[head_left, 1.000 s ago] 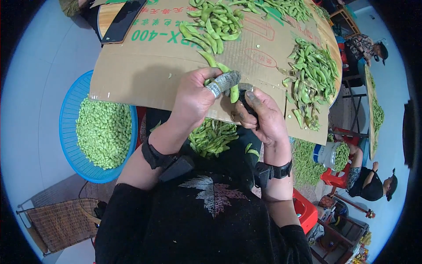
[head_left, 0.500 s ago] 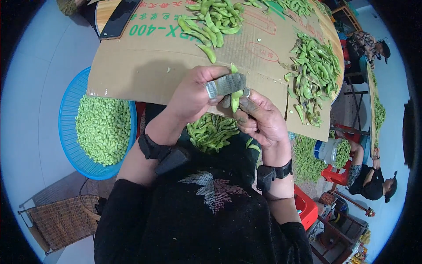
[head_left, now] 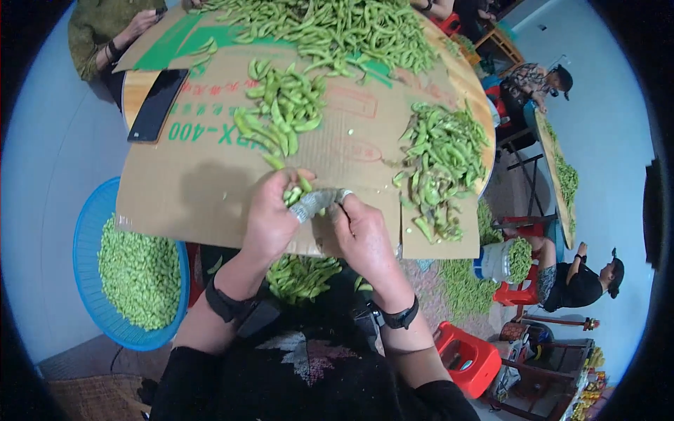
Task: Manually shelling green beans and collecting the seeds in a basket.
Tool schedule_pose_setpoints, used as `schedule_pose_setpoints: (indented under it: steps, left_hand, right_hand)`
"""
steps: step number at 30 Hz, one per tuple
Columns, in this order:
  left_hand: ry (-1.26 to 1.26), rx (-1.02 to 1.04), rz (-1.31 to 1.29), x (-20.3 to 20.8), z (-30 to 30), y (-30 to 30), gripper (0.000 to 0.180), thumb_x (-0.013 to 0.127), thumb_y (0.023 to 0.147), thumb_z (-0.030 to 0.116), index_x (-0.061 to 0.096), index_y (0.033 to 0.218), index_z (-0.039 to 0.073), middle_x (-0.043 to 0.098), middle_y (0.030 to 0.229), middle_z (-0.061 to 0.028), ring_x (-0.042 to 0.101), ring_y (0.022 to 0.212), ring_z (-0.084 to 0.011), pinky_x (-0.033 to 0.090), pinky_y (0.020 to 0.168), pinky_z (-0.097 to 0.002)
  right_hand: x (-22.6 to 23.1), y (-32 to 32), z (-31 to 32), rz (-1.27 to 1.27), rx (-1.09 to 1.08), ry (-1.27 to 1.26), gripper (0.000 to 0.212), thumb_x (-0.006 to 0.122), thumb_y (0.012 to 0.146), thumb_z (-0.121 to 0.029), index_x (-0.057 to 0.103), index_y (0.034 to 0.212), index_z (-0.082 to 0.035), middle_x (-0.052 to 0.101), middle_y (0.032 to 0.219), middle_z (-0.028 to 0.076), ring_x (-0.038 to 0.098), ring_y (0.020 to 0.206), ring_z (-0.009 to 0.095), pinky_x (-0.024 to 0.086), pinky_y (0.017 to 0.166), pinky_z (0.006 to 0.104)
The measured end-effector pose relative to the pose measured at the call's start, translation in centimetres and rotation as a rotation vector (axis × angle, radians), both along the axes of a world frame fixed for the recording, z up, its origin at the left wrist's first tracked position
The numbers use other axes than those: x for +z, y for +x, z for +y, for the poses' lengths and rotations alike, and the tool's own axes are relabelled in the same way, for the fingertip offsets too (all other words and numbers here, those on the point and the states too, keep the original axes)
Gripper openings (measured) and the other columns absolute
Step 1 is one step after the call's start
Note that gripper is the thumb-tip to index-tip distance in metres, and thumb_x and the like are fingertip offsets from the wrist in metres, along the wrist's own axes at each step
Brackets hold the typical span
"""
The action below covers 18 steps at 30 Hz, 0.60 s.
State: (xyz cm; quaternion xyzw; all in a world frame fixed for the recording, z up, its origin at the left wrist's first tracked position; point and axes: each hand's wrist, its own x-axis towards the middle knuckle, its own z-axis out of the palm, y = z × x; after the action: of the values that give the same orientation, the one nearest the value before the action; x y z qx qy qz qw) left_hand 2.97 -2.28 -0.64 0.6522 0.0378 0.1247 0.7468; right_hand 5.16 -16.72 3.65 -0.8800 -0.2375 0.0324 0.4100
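Change: since half a second ago both hands have shifted up onto the cardboard edge; the view has tipped so more of the table and its bean heaps shows, and the pod now sits between the left fingers rather than upright between the two hands.
Table (head_left: 484, 126): round, wooden rim showing at the right, almost wholly covered.
Cardboard sheet (head_left: 203, 189): flattened brown box lying over the table, its near edge just under the hands.
Blue basket (head_left: 88, 231): left of the person's lap, below the cardboard's edge, filled with shelled green beans.
Far pod heap (head_left: 337, 28): the broadest pile, along the far side of the cardboard.
Right pod heap (head_left: 442, 161): near the right rim, right of the hands.
Middle pod heap (head_left: 281, 112): just beyond the left hand.
Lap pods (head_left: 302, 277): a loose pile under the wrists.
Phone (head_left: 156, 105): dark, lying on the cardboard's left part, well apart from the hands.
Left hand (head_left: 270, 217): curled, grasping a green pod, thumb wrapped in grey tape.
Right hand (head_left: 365, 235): curled, fingertips meeting the left thumb's tape; what it pinches cannot be told.
Pod (head_left: 293, 195): in the left fingers, over the cardboard's near edge.
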Motion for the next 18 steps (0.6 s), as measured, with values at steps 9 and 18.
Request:
schedule_pose_setpoints:
  steps: [9,18]
  left_hand:
    - [-0.583,-0.159,0.09,1.0,1.2,-0.1,0.019,0.053,0.082,-0.001,0.058,0.1,0.001,0.06,0.085,-0.0016,0.053,0.068,-0.0048,0.036,0.052,-0.0156]
    - [-0.483,0.026,0.097,1.5,-0.3,-0.3,0.034,0.046,0.087,0.0,0.05,0.12,0.0,0.054,0.088,0.0035,0.044,0.065,-0.0007,0.031,0.049,-0.0145]
  right_hand:
    - [-1.0,2.4,-0.2,0.599,0.107,0.443,0.016,0.046,0.091,-0.013,0.056,0.093,-0.001,0.053,0.064,0.0,0.046,0.058,0.006,0.039,0.053,0.0228]
    - [-0.9,0.3,3.0,-0.11,-0.01,0.177,0.011,0.056,0.081,-0.007,0.05,0.079,0.002,0.054,0.066,0.023,0.055,0.06,0.041,0.044,0.051,0.0428]
